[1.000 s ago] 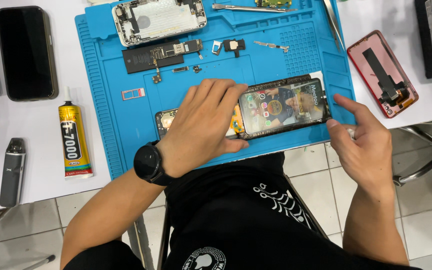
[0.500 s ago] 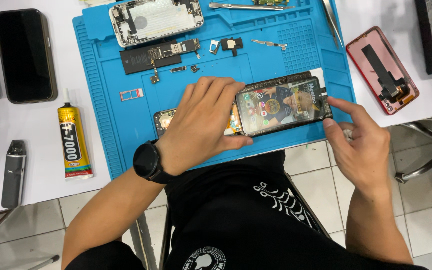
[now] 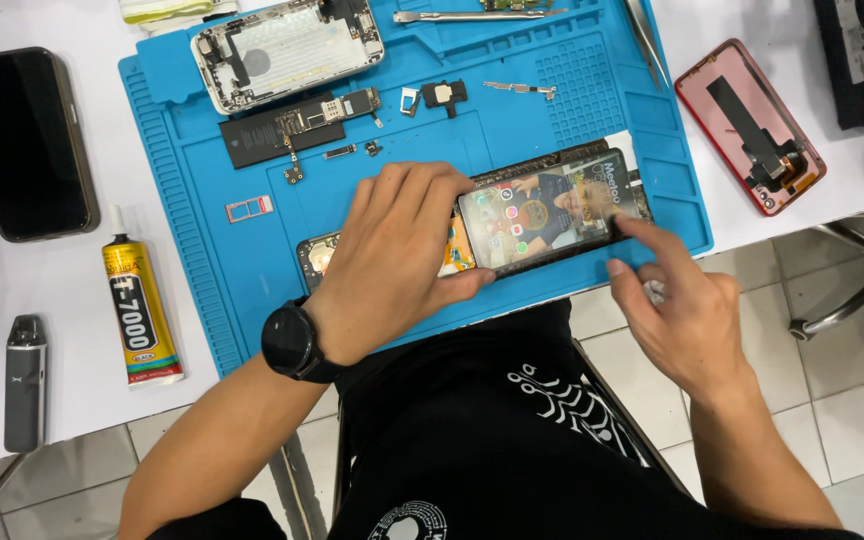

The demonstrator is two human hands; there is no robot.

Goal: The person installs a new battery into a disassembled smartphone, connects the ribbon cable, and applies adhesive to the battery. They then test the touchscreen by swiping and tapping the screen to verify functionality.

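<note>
A smartphone [image 3: 552, 210] with a lit screen full of app icons lies near the front edge of a blue repair mat [image 3: 202, 290]. My left hand [image 3: 397, 260], a black watch on its wrist, grips the phone's left end with fingers over the top edge and thumb under it. My right hand [image 3: 677, 300] reaches in from the right, its forefinger tip touching the screen's right end. Another phone part with an orange-lit face [image 3: 320, 252] shows partly under my left hand.
On the mat's far side lie an opened phone chassis [image 3: 287, 50], a black circuit board [image 3: 292, 128], a SIM tray [image 3: 250, 209] and small parts. A dark phone [image 3: 27, 140], glue tube [image 3: 140, 310] and grey device [image 3: 24, 380] lie left; a red phone back [image 3: 750, 125] lies right.
My right hand has moved from the phone's right edge onto the screen, forefinger now touching it. My left hand keeps its grip.
</note>
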